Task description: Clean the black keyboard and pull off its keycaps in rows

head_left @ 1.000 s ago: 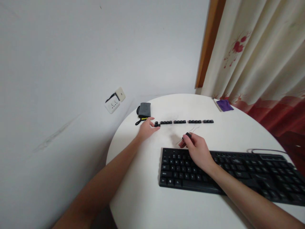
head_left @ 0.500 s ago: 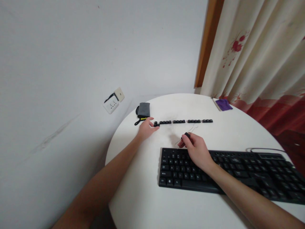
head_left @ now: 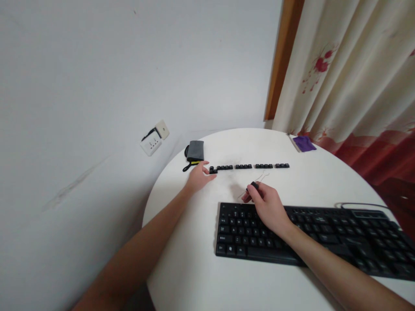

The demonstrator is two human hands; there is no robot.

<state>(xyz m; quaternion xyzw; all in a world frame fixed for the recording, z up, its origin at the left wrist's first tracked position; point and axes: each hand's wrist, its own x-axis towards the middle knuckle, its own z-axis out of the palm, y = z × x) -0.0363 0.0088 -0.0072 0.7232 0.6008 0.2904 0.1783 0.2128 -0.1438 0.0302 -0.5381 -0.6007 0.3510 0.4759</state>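
My left hand (head_left: 198,177) rests on the round white table (head_left: 201,268), its fingertips closed on a loose black keycap (head_left: 212,170) at the left end of a row of removed keycaps (head_left: 249,166). My right hand (head_left: 267,206) hovers over the top left of the black keyboard (head_left: 324,235), fingers curled round a small black wire keycap puller (head_left: 255,185) whose thin wire loops (head_left: 264,176) stick out toward the keycap row.
A grey pouch with a black strap (head_left: 195,152) lies at the table's far left edge. A purple cloth on a white card (head_left: 304,143) sits at the far right by the flowered curtain (head_left: 353,77). A wall socket (head_left: 152,141) hangs left of the table.
Almost nothing has moved. Both hands stay where they were; only the view has drifted slightly.
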